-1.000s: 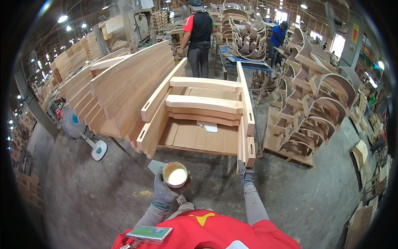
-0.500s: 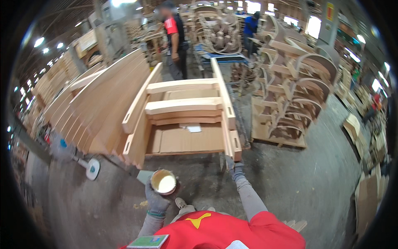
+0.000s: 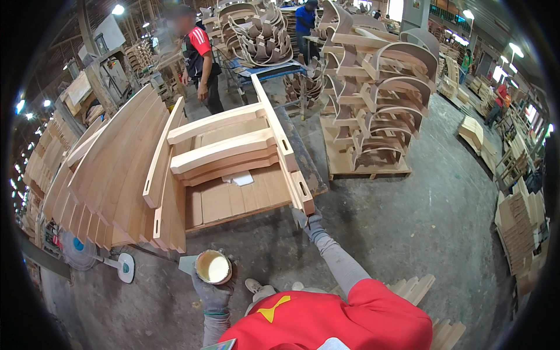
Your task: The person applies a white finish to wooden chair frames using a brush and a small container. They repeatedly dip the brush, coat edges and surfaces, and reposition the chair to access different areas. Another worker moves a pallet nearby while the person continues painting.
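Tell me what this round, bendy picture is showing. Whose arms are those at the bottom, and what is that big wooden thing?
The picture comes from a small camera worn on a person's head, looking down, so it bends at the edges. The arms at the bottom belong to that person, who wears a red shirt and grey gloves. The left hand holds a small tin with creamy stuff inside. The right hand reaches forward and touches the end of a big wooden frame. The frame leans on a stack of curved boards. A little fan stands on the concrete floor. Behind are piles of bent wooden parts, and another person in a black and red shirt stands nearby.
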Demonstrator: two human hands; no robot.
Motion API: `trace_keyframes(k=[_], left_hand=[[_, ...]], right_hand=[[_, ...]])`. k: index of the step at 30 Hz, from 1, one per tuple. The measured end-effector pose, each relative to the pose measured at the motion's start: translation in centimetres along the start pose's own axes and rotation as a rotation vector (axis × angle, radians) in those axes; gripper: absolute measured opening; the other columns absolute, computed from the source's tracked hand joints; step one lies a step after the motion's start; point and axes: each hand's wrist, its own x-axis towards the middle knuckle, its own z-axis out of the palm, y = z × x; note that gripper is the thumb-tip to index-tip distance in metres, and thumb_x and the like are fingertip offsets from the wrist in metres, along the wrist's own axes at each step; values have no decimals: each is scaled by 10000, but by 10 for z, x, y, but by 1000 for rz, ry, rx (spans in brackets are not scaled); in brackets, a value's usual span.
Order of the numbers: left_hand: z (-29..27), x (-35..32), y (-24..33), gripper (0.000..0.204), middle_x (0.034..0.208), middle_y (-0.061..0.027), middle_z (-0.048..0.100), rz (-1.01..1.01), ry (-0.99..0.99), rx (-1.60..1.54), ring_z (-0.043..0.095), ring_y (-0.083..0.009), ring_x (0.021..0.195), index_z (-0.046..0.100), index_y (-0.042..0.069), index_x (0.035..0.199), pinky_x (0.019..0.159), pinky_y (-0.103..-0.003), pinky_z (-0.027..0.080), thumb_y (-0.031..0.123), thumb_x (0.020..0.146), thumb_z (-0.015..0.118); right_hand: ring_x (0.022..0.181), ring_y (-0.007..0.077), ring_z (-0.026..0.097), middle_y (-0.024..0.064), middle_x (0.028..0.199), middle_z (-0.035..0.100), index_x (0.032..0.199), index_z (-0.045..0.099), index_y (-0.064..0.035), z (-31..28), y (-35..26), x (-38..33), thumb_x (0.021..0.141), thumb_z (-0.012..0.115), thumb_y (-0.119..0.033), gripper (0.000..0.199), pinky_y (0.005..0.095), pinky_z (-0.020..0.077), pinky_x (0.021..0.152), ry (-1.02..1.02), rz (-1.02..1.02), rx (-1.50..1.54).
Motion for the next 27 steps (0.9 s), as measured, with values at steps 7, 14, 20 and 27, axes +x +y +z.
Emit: trace_keyframes(k=[7,14,20,27], left_hand=[[4,-1,2,424,1108,-104,564,-19,-5,-13,548,-279,1024,508,155,1171,910,-483,419,441,878,401],[7,-1,1,413,1096,-84,569,18,-7,15,550,-278,1009,520,163,1152,892,-476,430,446,870,413],[8,0,0,415,1080,-93,569,-10,30,-26,541,-307,995,537,156,1126,881,-481,437,454,851,446],[-4,0,3,426,1115,-106,554,22,-25,33,525,-317,1027,527,153,1141,892,-484,430,456,858,429]], right_hand=[[886,188,587,77,1043,603,1089,541,-21,2,-19,-11,738,722,-153,417,308,492,768,32,22,42],[884,202,590,84,1023,609,1090,541,-17,0,-14,-7,727,732,-202,449,316,482,763,20,20,36],[884,210,590,91,1008,614,1078,553,-18,-1,-6,-5,721,738,-206,444,321,482,756,38,-69,3],[819,168,593,65,978,617,1060,559,-6,5,-15,-11,708,752,-142,424,301,496,702,58,-11,144]])
